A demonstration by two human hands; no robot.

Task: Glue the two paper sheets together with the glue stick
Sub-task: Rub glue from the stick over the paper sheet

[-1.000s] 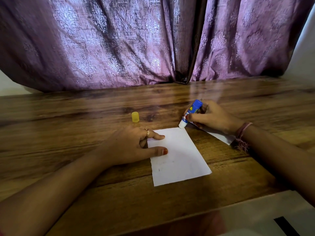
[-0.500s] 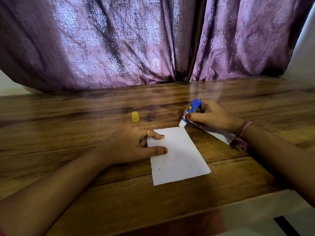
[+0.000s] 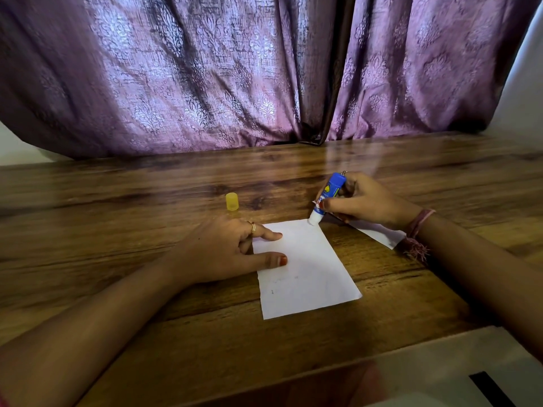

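Note:
A white paper sheet [image 3: 308, 271] lies on the wooden table [image 3: 147, 201]. My left hand [image 3: 232, 248] rests on its left edge, fingers spread flat, pinning it down. My right hand [image 3: 364, 204] grips a blue glue stick [image 3: 327, 198], tilted, with its white tip touching the sheet's far right corner. A second white sheet [image 3: 379, 235] lies partly hidden under my right hand and wrist. The yellow cap [image 3: 231, 201] stands upright on the table just beyond my left hand.
A purple patterned curtain [image 3: 264, 69] hangs behind the table's far edge. A pale surface with a black mark [image 3: 470, 374] sits at the lower right, close to my right forearm.
The glue stick tip has stayed at the sheet's far right corner, shifting only slightly. My left hand has not moved.

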